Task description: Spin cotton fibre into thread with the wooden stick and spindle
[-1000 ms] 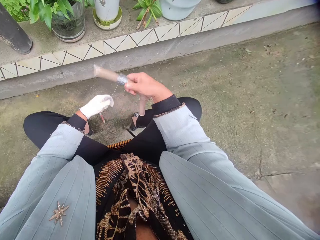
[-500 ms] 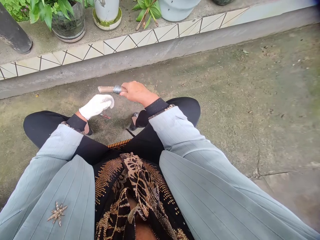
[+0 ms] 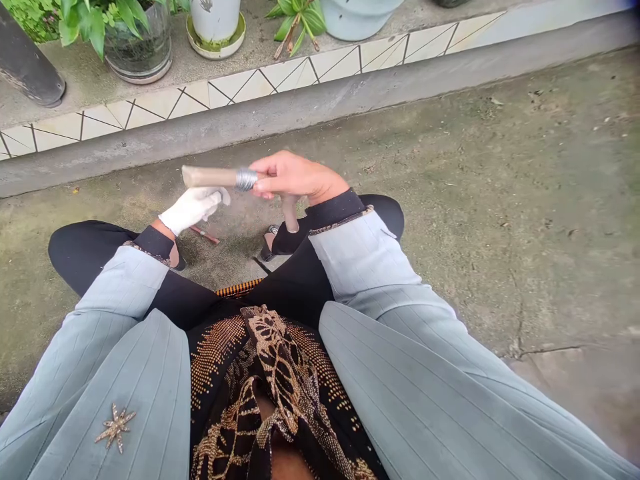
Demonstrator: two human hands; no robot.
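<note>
My right hand (image 3: 295,177) is shut around a wooden rod (image 3: 210,177) with a band of silver wire (image 3: 246,179) wound on it. A second wooden stem (image 3: 290,213) runs down from under my palm. My left hand (image 3: 193,210), in a white glove, is curled close to the rod's underside. A thin strand ran from this glove toward the wire band a second ago, but I cannot see it now. Below the glove, a small reddish stick (image 3: 204,234) lies near the ground.
I am seated above a stained concrete floor (image 3: 500,200). Beyond it runs a grey kerb (image 3: 300,113) with patterned tiles, and potted plants (image 3: 140,47) stand on the ledge behind. My black-clad knees and sandalled feet lie under my hands.
My right hand has swung the rod back up and to the right, and the second stem shows below it again. The small reddish stick has turned slightly.
</note>
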